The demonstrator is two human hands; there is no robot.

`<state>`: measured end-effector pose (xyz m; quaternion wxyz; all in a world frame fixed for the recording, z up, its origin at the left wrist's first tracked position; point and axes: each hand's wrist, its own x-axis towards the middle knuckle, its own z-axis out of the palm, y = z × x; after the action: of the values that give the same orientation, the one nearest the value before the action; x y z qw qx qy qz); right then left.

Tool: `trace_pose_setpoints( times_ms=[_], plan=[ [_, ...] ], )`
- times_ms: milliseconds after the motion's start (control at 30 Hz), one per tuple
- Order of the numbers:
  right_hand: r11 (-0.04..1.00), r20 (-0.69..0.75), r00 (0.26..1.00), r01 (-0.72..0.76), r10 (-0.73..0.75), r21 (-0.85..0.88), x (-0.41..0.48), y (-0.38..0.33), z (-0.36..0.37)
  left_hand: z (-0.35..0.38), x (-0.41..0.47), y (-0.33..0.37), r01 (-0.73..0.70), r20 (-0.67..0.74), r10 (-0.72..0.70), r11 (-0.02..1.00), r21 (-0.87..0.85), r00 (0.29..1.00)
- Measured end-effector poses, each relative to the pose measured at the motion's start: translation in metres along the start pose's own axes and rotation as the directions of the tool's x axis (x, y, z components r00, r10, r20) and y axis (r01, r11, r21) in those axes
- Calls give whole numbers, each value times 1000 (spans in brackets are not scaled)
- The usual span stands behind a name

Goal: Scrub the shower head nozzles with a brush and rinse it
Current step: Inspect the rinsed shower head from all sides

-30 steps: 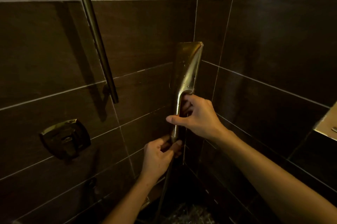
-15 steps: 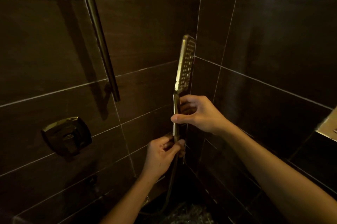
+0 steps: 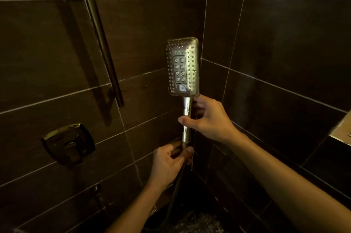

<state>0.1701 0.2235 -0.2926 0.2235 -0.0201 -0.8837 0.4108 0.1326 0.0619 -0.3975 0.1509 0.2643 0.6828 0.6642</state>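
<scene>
Both hands on the shower head [image 3: 182,66], frame centre. Right hand [image 3: 207,119] wraps upper handle [image 3: 187,117] just below the head, thumb across the front, fingers curled behind: closed on it. Left hand [image 3: 170,162] lower, pinching the handle's bottom end where the hose [image 3: 174,189] joins; thumb and fingers closed round that joint. Hands apart, one above the other, a bare bit of handle between.

Head upright, rectangular, brass-toned, nozzle face turned to camera. Rows of small holes round the edge, darker centre panel w/ two columns of bigger nozzles, a small pale button at panel's foot. Wet or dry: can't tell, light too dim.

Hose drops from left hand to bottom centre, into shadow. Something glinting on the floor [image 3: 197,225] there, can't make out what.

Dark tile wall [image 3: 47,52] w/ pale grout, corner just right of the head. Slide bar [image 3: 100,39] runs diagonally upper left to mid-left, apart from the head. Valve handle [image 3: 68,142] lower left on wall. Niche edge [image 3: 341,130] at right border; contents out of view.
</scene>
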Motion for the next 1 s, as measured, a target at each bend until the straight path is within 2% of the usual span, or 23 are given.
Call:
trace_pose_setpoints(
  times_ms=[67,100,200,233,300,433,600,733,800,900,1000],
  plan=[
    [999,20,999,31,-30,-36,0,2,1,2,-1,0,17,12,-17,1000,5,1000],
    [1000,77,997,17,-18,12,1,3,-1,1,-1,1,22,14,-22,1000,13,1000],
    [939,322,945,-160,56,305,3,2,-12,-1,-3,2,26,25,-26,999,-30,999],
    [919,382,923,-196,54,343,3,1,-15,-2,-3,1,27,27,-25,998,-50,999],
    [939,423,906,-171,31,299,5,2,-18,-2,-4,1,35,28,-33,997,-76,999],
    [960,353,935,-127,33,248,10,3,-21,2,-5,1,14,5,-14,999,-52,1000],
    [996,188,981,29,-45,90,6,0,-13,6,-6,2,-7,-1,7,999,-37,1000],
    [972,286,957,-12,-57,233,6,9,-19,5,-4,2,-2,1,2,999,-41,1000],
    [969,294,954,-22,-52,245,4,12,-19,5,-4,1,-15,8,15,1000,-8,1000],
    [999,139,989,38,-43,34,0,10,-7,7,-3,0,-14,-9,14,998,64,1000],
    [991,-21,998,54,-57,-120,-4,7,4,9,-4,-2,0,-29,1,999,34,1000]
  ],
)
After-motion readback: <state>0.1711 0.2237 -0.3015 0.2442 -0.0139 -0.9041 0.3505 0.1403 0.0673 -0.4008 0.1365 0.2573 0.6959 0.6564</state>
